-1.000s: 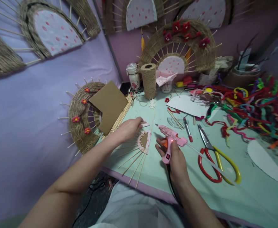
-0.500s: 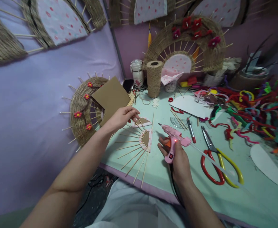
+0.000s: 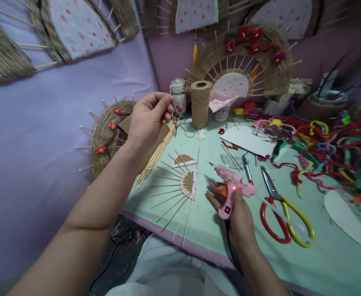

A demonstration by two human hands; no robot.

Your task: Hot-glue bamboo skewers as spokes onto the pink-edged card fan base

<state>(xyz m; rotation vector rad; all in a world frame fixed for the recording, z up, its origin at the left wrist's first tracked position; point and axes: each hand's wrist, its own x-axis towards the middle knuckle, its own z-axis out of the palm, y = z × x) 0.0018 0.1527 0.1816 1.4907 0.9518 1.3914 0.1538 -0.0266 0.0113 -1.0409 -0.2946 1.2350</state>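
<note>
My left hand (image 3: 152,113) is raised over the brown card (image 3: 146,154), its fingers pinched together; whatever they hold is too small to make out. The pink glue gun (image 3: 229,185) rests in my right hand (image 3: 237,209), nozzle pointing left and its light glowing red. Left of the gun lies a half-round card piece (image 3: 189,181) with a spotted pink-white rim and thin sticks fanning out to the left and below. Just behind it is a second half-round piece (image 3: 185,159). A bundle of sticks (image 3: 155,158) lies beneath my left forearm and hand.
Red-and-yellow scissors (image 3: 280,197), a marker (image 3: 247,168) and a protractor (image 3: 228,160) lie to the right. Behind stand a twine spool (image 3: 200,105) and a jar (image 3: 178,96). Colourful fuzzy stems (image 3: 322,144) cover the right back. A twine arch (image 3: 103,135) leans at left.
My left hand has risen away from the half-round pieces, uncovering the stick bundle. My right hand and the glue gun have shifted slightly right and toward me.
</note>
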